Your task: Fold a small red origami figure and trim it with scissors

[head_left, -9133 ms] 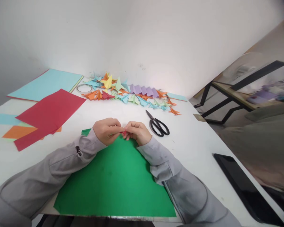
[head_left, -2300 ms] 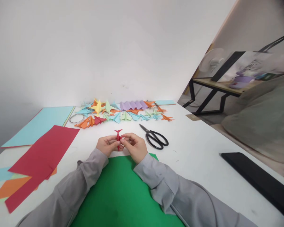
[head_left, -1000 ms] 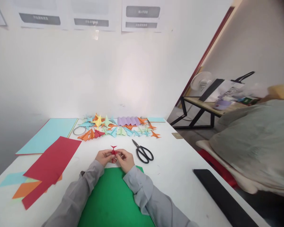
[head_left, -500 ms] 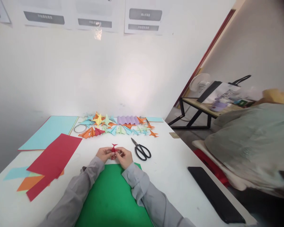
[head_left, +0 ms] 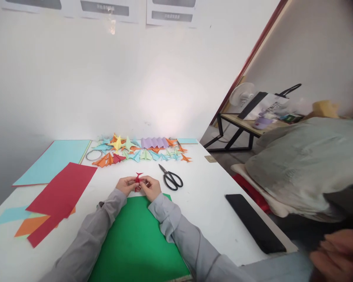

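Note:
A small red folded-paper figure (head_left: 137,178) is pinched between my two hands, just above the far edge of a green sheet (head_left: 135,235). Its forked tip sticks up past the fingers; the lower part is mostly hidden. My left hand (head_left: 126,185) grips it from the left side with thumb and fingers closed. From the right, my right hand (head_left: 151,188) pinches it too. Black-handled scissors (head_left: 171,178) lie to the right of my hands, blades pointing away.
Several colourful folded paper planes (head_left: 145,154) and a pleated purple sheet (head_left: 154,143) line the wall. Red paper (head_left: 63,188) and a light-blue sheet (head_left: 54,160) lie left, near a wire coil (head_left: 94,155). A black case (head_left: 254,223) and another person's blurred hand (head_left: 339,250) are right.
The view has shifted, so the table's contents sit slightly further left and higher. Both hands keep their hold on the red figure. A blurred hand has appeared at the lower right.

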{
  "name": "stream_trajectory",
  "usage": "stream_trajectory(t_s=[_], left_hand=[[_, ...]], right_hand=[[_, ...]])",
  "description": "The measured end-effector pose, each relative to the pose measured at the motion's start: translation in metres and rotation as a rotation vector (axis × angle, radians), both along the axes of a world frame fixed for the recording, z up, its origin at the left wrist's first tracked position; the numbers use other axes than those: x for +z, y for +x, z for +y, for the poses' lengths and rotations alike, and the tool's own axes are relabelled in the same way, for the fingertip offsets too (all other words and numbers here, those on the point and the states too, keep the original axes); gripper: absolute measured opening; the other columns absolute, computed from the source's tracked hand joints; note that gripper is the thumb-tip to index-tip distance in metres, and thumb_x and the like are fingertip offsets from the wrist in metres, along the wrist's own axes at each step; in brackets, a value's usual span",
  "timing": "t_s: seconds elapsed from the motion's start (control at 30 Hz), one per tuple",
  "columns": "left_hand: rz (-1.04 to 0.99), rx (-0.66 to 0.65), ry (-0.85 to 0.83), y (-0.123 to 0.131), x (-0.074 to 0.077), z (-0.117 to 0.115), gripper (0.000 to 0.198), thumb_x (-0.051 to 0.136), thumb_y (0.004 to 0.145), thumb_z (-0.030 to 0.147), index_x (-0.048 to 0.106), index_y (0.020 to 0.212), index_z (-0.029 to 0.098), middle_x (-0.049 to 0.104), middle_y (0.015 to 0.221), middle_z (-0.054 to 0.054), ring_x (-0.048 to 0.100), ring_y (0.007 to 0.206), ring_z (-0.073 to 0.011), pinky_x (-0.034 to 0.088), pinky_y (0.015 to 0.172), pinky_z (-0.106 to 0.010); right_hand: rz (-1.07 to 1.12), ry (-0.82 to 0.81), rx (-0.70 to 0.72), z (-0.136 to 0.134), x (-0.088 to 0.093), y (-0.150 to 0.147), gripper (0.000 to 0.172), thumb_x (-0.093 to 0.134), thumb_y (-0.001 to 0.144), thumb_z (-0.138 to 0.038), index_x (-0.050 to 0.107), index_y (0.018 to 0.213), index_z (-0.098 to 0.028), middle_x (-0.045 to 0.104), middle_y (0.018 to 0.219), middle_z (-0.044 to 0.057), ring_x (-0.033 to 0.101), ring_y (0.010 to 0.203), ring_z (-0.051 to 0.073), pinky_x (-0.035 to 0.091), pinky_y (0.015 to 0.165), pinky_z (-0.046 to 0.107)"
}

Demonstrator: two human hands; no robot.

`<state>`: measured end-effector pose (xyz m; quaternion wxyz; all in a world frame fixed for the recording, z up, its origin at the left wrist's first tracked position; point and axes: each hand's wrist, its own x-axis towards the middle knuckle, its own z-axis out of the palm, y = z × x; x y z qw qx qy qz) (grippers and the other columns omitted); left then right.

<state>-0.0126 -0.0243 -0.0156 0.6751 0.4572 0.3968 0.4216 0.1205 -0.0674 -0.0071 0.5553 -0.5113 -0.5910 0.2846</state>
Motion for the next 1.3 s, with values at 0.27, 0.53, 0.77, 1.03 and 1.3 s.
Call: stream_trajectory(t_s=[0.27,0.53,0.77,1.03,1.3], left_hand=[[0.028,0.029,0.159,0.003,0.008,-0.008,0.035,0.077,0.051,0.028,0.067,0.08,0.011,0.069,0.06,-0.004,0.062,0.052,-0.0145,0.051,0.052,-0.026],[0.101,0.211,0.238,0.019,-0.001,-0.01,0.032,0.074,0.052,0.028,0.065,0.078,0.013,0.069,0.065,-0.004,0.065,0.057,-0.0188,0.055,0.058,-0.034],[0.244,0.172,0.45,0.016,-0.003,-0.012,0.024,0.062,0.066,0.026,0.066,0.088,0.016,0.07,0.072,-0.004,0.066,0.059,-0.0178,0.056,0.063,-0.033],[0.244,0.224,0.45,0.016,-0.005,-0.01,0.029,0.068,0.059,0.022,0.067,0.087,0.016,0.072,0.077,-0.006,0.068,0.07,-0.021,0.057,0.07,-0.033],[0.102,0.199,0.308,0.019,0.005,-0.013,0.031,0.071,0.055,0.026,0.066,0.083,0.014,0.071,0.071,-0.003,0.066,0.061,-0.0172,0.057,0.063,-0.032]], right_hand=[[-0.049,0.003,-0.059,-0.001,0.006,-0.002,0.02,0.05,0.071,-0.023,0.067,0.081,-0.018,0.066,0.061,0.001,0.056,0.052,0.012,0.045,0.049,0.023],[0.031,-0.085,-0.147,0.001,0.002,-0.001,0.014,0.052,0.067,-0.023,0.065,0.071,-0.018,0.066,0.057,0.001,0.058,0.05,0.013,0.048,0.05,0.024],[0.002,-0.091,-0.205,-0.002,-0.001,0.001,0.015,0.054,0.067,-0.024,0.066,0.071,-0.017,0.064,0.055,0.002,0.057,0.05,0.014,0.047,0.052,0.026],[-0.199,0.051,-0.154,-0.01,0.004,0.005,0.02,0.05,0.078,-0.027,0.068,0.079,-0.019,0.067,0.062,0.003,0.058,0.052,0.014,0.047,0.055,0.026],[-0.248,0.066,-0.103,-0.018,0.008,0.009,0.024,0.045,0.083,-0.028,0.068,0.089,-0.02,0.069,0.07,0.003,0.062,0.063,0.016,0.049,0.062,0.028]])
